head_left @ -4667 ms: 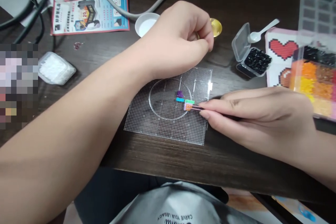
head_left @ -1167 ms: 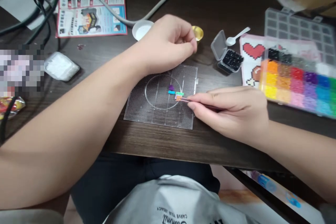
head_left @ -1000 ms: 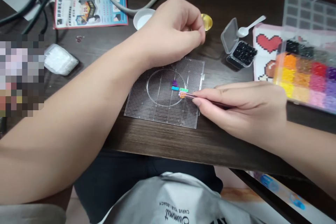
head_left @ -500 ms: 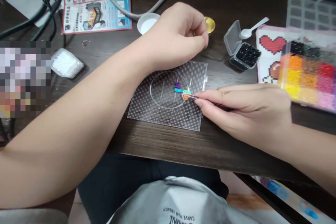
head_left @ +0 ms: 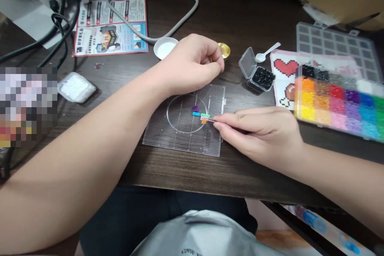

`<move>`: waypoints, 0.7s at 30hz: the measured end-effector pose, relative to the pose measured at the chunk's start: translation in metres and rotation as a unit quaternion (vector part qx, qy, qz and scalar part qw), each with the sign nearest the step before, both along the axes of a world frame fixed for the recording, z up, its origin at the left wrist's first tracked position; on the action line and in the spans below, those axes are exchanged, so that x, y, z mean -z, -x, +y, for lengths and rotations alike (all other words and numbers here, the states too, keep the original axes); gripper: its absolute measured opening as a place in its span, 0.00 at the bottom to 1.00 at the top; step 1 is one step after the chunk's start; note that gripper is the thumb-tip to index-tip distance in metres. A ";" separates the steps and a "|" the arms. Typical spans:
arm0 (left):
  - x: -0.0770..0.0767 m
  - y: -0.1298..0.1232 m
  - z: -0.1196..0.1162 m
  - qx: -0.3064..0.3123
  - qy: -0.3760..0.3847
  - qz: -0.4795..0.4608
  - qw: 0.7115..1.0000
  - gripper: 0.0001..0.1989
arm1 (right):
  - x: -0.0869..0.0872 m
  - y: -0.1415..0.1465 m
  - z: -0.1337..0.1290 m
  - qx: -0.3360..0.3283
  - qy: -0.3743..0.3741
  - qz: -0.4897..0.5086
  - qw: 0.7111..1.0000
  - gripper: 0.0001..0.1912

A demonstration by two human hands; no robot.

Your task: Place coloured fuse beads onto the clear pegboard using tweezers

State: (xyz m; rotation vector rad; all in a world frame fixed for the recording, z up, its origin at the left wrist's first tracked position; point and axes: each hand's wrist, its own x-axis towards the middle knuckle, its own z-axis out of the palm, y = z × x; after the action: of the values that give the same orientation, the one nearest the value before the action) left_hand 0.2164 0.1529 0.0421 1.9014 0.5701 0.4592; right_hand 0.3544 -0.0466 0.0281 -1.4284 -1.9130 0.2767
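A clear pegboard [head_left: 177, 144] with a ring outline lies on the dark table. On it sit small blocks of fuse beads: purple [head_left: 196, 108], blue [head_left: 196, 114], green [head_left: 205, 115] and orange [head_left: 204, 121], with pale pink between the last two. My right hand [head_left: 258, 128] pinches thin dark tweezers [head_left: 211, 120], their tips at the pink and orange beads. Over the board's far edge, my left hand [head_left: 195, 62] is closed with curled fingers; whatever they hold is hidden. It partly covers a white dish [head_left: 165, 48], and a gold dish [head_left: 224, 50] is just beyond it.
An open box of black beads [head_left: 262, 79] and a white spoon [head_left: 267, 53] stand right of the board. Farther right, a compartment case [head_left: 339, 100] of coloured beads rests on a pattern sheet [head_left: 285, 68]. At left are a box of white beads [head_left: 76, 87], leaflet [head_left: 111, 28] and cables [head_left: 186, 16].
The view has shifted, so the table things appear lower and the right-hand ones farther left. Both hands keep nearly the same place over the board, the tweezers still at the beads.
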 end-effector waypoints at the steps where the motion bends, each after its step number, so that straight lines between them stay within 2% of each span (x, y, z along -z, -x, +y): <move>1: 0.000 0.000 0.000 -0.004 0.001 0.002 1.000 0.08 | -0.001 0.001 0.000 -0.001 0.000 0.002 1.000 0.09; 10: 0.000 -0.001 0.001 -0.015 0.019 0.035 0.999 0.02 | -0.001 -0.001 0.001 -0.005 -0.006 0.015 1.000 0.11; 14: -0.003 0.001 0.001 -0.018 0.032 0.045 0.998 0.03 | -0.014 -0.005 -0.008 0.027 -0.036 0.012 0.999 0.12; 16: -0.005 0.001 0.001 -0.016 0.037 0.045 0.998 0.03 | -0.026 -0.013 -0.022 0.079 -0.053 -0.017 0.995 0.14; 18: -0.008 0.002 0.000 -0.014 0.037 0.053 0.998 0.02 | -0.037 -0.028 -0.044 0.165 -0.087 -0.055 0.981 0.14; 21: -0.012 0.003 0.000 -0.019 0.034 0.078 0.996 0.02 | -0.040 -0.058 -0.084 0.335 -0.121 -0.076 0.931 0.12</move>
State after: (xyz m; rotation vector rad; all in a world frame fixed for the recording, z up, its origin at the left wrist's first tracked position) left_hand 0.2129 0.1527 0.0539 1.8732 0.7168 0.3142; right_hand 0.4125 -0.1306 0.0681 -1.8604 -1.3924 -0.3905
